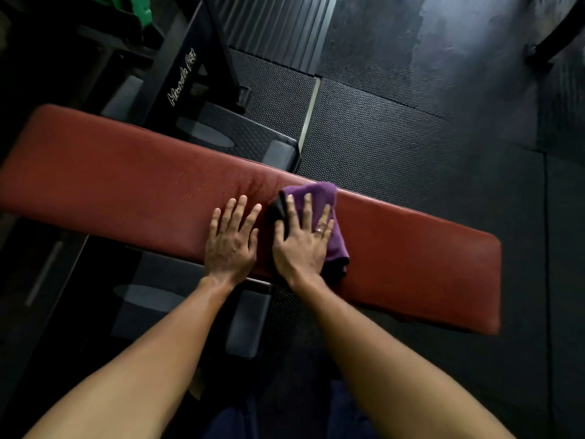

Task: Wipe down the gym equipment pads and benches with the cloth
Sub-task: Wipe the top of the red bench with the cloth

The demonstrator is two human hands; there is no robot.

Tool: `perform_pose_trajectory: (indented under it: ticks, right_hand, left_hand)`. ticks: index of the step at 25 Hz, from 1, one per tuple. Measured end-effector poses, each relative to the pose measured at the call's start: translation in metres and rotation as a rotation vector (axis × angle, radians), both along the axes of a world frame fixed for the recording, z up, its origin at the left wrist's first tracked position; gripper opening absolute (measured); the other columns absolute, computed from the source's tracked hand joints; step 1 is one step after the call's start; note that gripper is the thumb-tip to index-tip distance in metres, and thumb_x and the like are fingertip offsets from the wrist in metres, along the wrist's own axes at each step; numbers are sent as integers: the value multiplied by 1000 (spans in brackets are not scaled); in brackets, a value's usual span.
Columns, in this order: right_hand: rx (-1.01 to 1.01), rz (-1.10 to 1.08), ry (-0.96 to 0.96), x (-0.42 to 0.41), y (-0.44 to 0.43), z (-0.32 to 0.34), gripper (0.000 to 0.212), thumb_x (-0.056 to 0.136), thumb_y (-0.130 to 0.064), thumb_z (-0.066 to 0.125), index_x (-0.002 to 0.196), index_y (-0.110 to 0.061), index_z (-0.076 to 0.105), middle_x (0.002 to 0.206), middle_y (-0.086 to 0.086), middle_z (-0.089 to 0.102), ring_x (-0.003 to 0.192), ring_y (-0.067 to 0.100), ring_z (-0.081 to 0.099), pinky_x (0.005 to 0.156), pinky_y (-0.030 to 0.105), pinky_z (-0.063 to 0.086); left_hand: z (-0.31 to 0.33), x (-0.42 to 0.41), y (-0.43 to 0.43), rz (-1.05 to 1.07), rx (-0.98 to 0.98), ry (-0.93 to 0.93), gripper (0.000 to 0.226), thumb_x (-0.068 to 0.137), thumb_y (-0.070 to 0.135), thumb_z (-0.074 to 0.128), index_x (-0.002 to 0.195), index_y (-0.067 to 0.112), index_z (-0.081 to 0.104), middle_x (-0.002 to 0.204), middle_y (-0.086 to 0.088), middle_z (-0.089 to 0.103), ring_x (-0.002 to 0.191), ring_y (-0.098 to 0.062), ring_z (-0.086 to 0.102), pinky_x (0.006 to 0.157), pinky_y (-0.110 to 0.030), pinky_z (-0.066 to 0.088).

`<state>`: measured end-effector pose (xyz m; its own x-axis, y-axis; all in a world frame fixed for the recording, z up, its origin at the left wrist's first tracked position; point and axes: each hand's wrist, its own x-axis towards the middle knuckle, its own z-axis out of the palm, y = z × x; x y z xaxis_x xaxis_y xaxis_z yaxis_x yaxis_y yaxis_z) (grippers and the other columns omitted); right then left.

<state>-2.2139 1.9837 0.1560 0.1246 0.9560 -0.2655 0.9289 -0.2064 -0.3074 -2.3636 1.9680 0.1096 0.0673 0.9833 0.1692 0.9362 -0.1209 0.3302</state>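
A long red padded bench [110,172] runs from the upper left to the lower right of the head view. A purple cloth [316,193] with a black part lies bunched on its middle. My right hand [300,242] lies flat on the cloth with straight, spread fingers and a ring on one finger. My left hand [231,239] rests flat on the bare pad just left of the cloth, fingers straight. Fine specks dot the pad left of my hands.
Black rubber floor mats [411,153] spread beyond and right of the bench. The bench's black frame and feet [247,324] show below the pad. A dark machine frame with white lettering [182,77] stands behind the bench at upper left.
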Motion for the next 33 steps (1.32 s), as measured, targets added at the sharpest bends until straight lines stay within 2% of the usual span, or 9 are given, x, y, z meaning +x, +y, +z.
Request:
perform_pose_trajectory:
  ticks: [5, 8, 11, 13, 15, 19, 23, 27, 33]
  right_hand:
    - [124, 421, -99, 79, -71, -4, 63, 97, -63, 41, 157, -45, 30, 170, -7, 16, 157, 31, 11, 126, 52, 15]
    - [5, 104, -125, 105, -44, 6, 65, 99, -67, 27, 160, -46, 20, 172, -6, -1, 158, 30, -1, 128, 47, 4]
    - [-35, -209, -40, 39, -3, 6, 65, 105, -56, 28, 164, -33, 12, 171, 2, -13, 157, 35, -12, 127, 49, -5]
    - [-27, -135, 3, -3, -3, 3, 68, 104, -51, 34, 164, -30, 9, 171, 2, -14, 156, 35, -15, 126, 48, -7]
    - [40, 105, -8, -8, -29, -1, 71, 101, -50, 39, 164, -29, 13, 172, 0, -8, 157, 35, -10, 128, 47, -4]
    - [159, 449, -70, 73, -80, -5, 71, 97, -55, 48, 161, -30, 29, 171, -1, 12, 157, 33, 11, 127, 47, 16]
    - [63, 158, -135, 110, -94, 2, 72, 99, -54, 38, 163, -27, 20, 172, 0, 0, 158, 30, 5, 126, 51, 18]
    - [-21, 13, 27, 58, -103, 4, 100, 81, -32, 53, 164, -13, 1, 167, 6, -26, 154, 26, -25, 127, 50, -4]
    - [66, 321, -7, 46, -115, -7, 118, 65, 12, 68, 164, -12, 7, 170, 12, -17, 156, 38, -13, 125, 53, 3]
  left_hand:
    - [1, -15, 22, 35, 16, -5, 56, 97, 33, 41, 152, 24, 46, 162, -10, 34, 150, -32, 30, 123, -53, 15]
    - [-1, -15, 21, 52, 18, 13, 57, 98, 34, 40, 154, 26, 42, 164, -9, 31, 152, -30, 27, 124, -53, 13]
    - [-3, -15, 21, 52, 12, 13, 57, 98, 34, 40, 154, 26, 42, 164, -9, 31, 152, -30, 27, 124, -54, 14]
    - [-4, -17, 23, 56, 14, 17, 57, 98, 33, 41, 154, 26, 42, 164, -9, 31, 152, -30, 28, 124, -53, 14]
    - [-4, -19, 23, 50, 8, 11, 57, 98, 33, 41, 154, 26, 42, 164, -9, 31, 152, -30, 27, 124, -53, 13]
    - [0, -17, 21, 48, -24, 8, 57, 98, 34, 40, 155, 27, 40, 165, -8, 30, 152, -29, 25, 125, -52, 11]
    - [1, -17, 21, 56, -34, 10, 57, 99, 34, 39, 155, 27, 39, 165, -7, 29, 153, -29, 24, 125, -51, 11]
    - [0, -19, 20, 28, -38, 17, 56, 100, 34, 37, 156, 26, 37, 165, -8, 28, 153, -29, 24, 125, -53, 12]
    - [3, -49, 24, -32, 10, 54, 52, 102, 32, 39, 153, 25, 43, 161, -10, 35, 148, -31, 34, 121, -49, 23]
